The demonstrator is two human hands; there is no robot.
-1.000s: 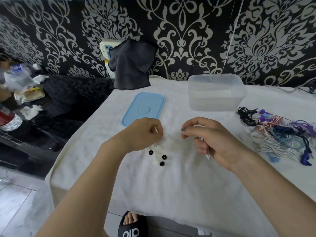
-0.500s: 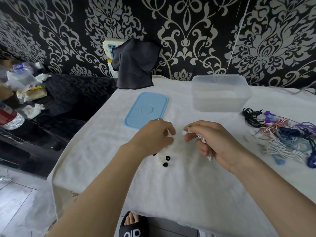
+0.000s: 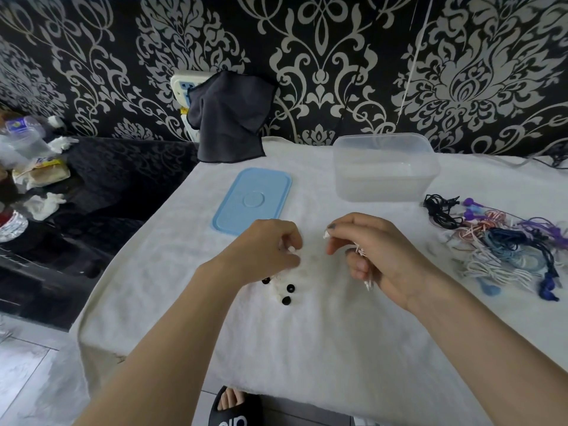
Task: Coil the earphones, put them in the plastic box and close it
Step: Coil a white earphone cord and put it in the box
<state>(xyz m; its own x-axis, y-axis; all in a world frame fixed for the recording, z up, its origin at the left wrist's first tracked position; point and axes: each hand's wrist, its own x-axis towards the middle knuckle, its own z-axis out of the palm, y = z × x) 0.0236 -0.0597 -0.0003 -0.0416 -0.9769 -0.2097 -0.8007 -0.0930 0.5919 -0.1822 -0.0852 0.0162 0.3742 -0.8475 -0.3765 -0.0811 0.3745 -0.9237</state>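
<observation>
White earphones [image 3: 284, 287] with black ear tips lie on the white cloth between my hands; their cord is hard to tell from the cloth. My left hand [image 3: 264, 252] has its fingers curled and pinches a white piece of the cord. My right hand [image 3: 375, 250] holds coiled white cord in its curled fingers and pinches a white end at the fingertips. The clear plastic box [image 3: 385, 167] stands open behind my right hand. Its light blue lid [image 3: 252, 199] lies flat to the box's left, beyond my left hand.
A tangle of several coloured earphones [image 3: 504, 250] lies at the right of the table [image 3: 307, 348]. A dark cloth [image 3: 227, 118] hangs on the wall at the back. Bottles and clutter [image 3: 30, 161] sit on a dark surface to the left. A sandalled foot [image 3: 230, 404] shows below.
My hands have drawn slightly apart, and the right hand has kept winding cord round its fingers. The view has shifted a little.
</observation>
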